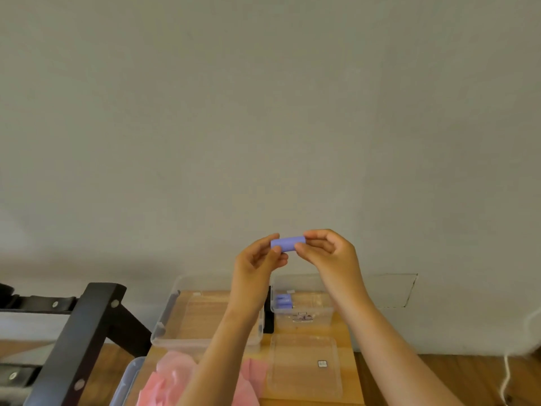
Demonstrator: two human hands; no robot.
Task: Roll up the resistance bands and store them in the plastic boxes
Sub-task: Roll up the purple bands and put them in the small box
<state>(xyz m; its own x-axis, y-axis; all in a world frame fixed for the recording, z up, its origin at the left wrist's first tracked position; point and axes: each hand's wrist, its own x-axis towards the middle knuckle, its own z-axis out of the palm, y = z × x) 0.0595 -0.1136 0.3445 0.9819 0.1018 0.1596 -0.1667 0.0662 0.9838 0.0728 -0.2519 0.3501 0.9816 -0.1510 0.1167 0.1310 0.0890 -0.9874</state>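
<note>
clear plastic boxes [301,310], wooden table [348,341]

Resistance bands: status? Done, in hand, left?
Done: a few purple rolls sit in the small box. In hand: left hand and right hand pinch a rolled purple band by its ends, above the boxes. Left: store that roll, then roll the loose pink bands at the near edge; large box shows no bands yet.

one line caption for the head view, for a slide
A rolled purple band pinched between the left hand and the right hand, more purple rolls in the small clear box.
</note>
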